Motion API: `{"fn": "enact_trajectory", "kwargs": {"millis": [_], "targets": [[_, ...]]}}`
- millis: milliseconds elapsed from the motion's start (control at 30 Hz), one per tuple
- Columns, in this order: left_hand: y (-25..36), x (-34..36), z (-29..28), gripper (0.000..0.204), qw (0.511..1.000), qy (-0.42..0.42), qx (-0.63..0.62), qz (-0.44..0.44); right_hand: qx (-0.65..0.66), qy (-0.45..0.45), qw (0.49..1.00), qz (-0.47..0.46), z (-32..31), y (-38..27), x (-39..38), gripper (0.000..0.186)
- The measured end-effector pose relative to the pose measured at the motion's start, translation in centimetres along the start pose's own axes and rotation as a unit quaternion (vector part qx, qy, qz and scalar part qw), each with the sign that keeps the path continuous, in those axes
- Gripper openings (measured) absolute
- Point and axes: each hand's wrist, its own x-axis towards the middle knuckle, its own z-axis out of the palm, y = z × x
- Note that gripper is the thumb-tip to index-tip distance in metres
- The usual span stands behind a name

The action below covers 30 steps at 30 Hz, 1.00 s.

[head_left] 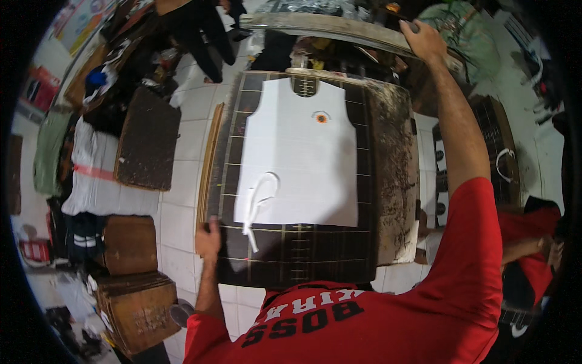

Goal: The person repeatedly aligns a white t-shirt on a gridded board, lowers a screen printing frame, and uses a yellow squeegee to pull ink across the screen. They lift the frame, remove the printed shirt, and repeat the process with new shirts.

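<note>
We see the white sleeveless shirt (300,158) spread flat on the dark gridded tabletop (303,255). Our left hand (209,239) presses open on its near left edge, while our right hand (424,39) seems closed around the raised frame (327,25) above.
</note>
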Motion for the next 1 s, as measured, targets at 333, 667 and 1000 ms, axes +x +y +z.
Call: {"fn": "enact_trajectory", "kwargs": {"millis": [333,667,1000], "targets": [[4.8,-5.4,8.1,0.076,0.952,-0.264,-0.066,0.140,0.082,-0.029,0.995,0.043,-5.7,-4.9,0.4,0.057],[8.4,-4.8,5.3,0.065,0.952,-0.270,-0.049,0.138,0.074,-0.013,0.997,0.034,-6.2,-4.9,3.8,0.062],[10.0,-4.7,4.2,0.073,0.953,-0.263,-0.034,0.148,0.075,0.003,0.997,0.007,-6.9,-4.5,5.7,0.064]]}}
